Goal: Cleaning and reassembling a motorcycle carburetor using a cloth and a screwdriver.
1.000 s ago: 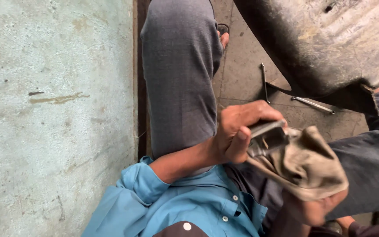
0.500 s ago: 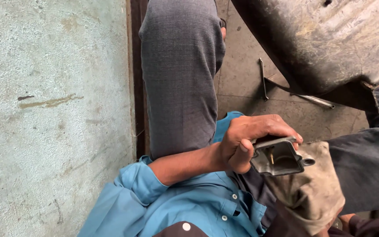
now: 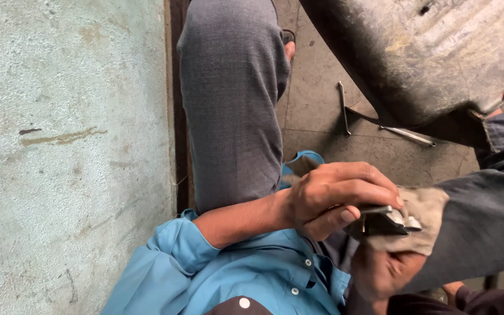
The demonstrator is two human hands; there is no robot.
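1. My left hand (image 3: 336,195) gripped the small metal part (image 3: 383,220), fingers (image 3: 374,189) curled tight over its top.
2. My right hand (image 3: 386,271) sat under it w/ a dirty rag (image 3: 421,224), fingers closed on the cloth.
3. Part was over my lap, between both hands; floor (image 3: 322,116) below.

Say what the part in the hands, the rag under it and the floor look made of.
Small part: metal, likely steel, dull grey with a bright glinting edge. Rag: woven cloth, beige, stained and limp. Floor: apparently concrete, matt grey and grimy. The left hand grips the part; the right hand supports the rag.
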